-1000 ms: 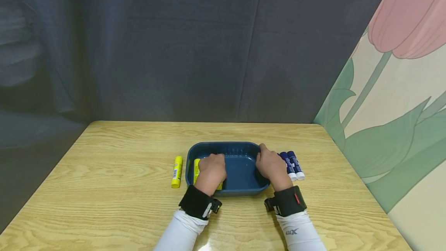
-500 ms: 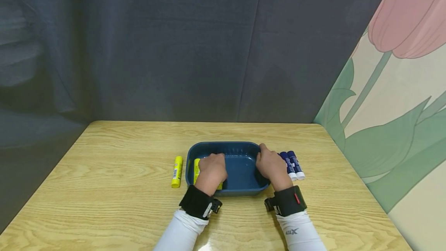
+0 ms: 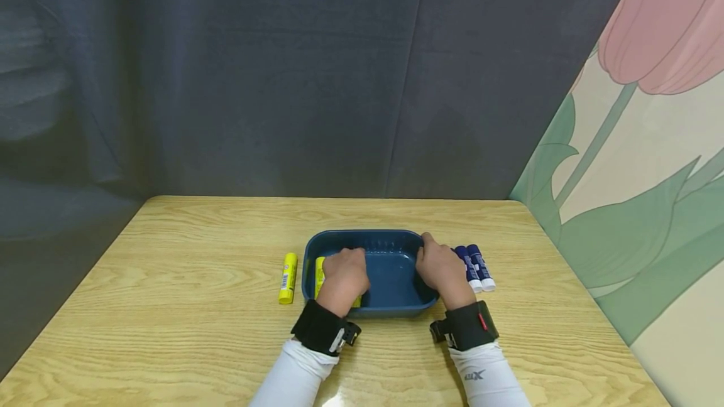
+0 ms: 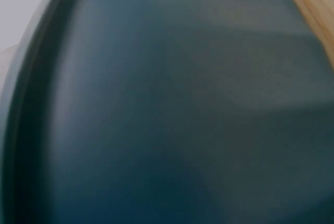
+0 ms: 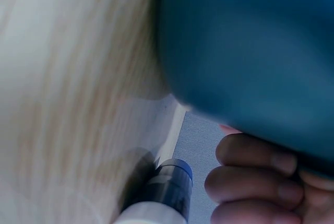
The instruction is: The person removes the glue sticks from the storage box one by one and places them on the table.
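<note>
A dark blue rectangular bin (image 3: pixel 390 314) stands on the table. My left hand (image 3: pixel 344 275) reaches into its left part, fingers bent down over a yellow glue stick (image 3: pixel 357 301), whose lower end shows beside the wrist. The fingertips are hidden. Another yellow glue stick (image 3: pixel 319 274) lies in the bin along the left wall. In the left wrist view only the blurred bin interior (image 4: pixel 172 88) and rim appear. My right hand (image 3: pixel 444 272) grips the bin's right rim, and the right wrist view shows its curled fingers (image 5: pixel 250 182) at the bin's outside.
One yellow glue stick (image 3: pixel 287 278) lies on the table just left of the bin. Dark blue glue sticks (image 3: pixel 480 267) with white ends lie side by side right of my right hand, partly covered by it. A grey curtain (image 3: pixel 283 112) hangs behind the table (image 3: pixel 186 306).
</note>
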Available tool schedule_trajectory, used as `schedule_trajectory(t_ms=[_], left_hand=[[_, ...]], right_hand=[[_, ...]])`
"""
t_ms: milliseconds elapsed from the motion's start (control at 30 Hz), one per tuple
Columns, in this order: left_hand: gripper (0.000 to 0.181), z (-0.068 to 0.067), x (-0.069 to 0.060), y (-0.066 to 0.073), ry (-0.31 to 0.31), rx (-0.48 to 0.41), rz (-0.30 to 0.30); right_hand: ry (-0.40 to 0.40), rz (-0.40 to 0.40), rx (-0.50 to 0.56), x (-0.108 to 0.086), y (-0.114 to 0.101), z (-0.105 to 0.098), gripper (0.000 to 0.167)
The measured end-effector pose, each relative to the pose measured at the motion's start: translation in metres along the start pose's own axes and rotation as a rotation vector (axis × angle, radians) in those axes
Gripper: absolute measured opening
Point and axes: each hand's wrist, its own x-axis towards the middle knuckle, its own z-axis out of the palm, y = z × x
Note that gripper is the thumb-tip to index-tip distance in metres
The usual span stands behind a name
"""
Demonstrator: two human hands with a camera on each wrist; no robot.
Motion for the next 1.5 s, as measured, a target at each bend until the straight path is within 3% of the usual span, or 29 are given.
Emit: schedule_trajectory(t_ms=[600,1033,1333,1500], left_hand=[[0.062,-0.003,-0.004,-0.004,0.034,-0.027,0.024],[0.061,-0.016,-0.014,-0.008,0.054,-0.078,0.055],[0.056,-0.026,-0.024,-0.016,0.124,-0.119,0.096],[0.051,-0.034,-0.027,-0.02,0.127,-0.142,0.099]], right_hand=[[0.004,0.002,-0.001,0.0,0.0,0.002,0.042],[0.004,-0.003,-0.003,0.001,0.001,0.001,0.043],[0.008,-0.012,-0.005,0.0,0.001,0.0,0.043],[0.005,-0.009,-0.007,0.001,0.001,0.001,0.043]])
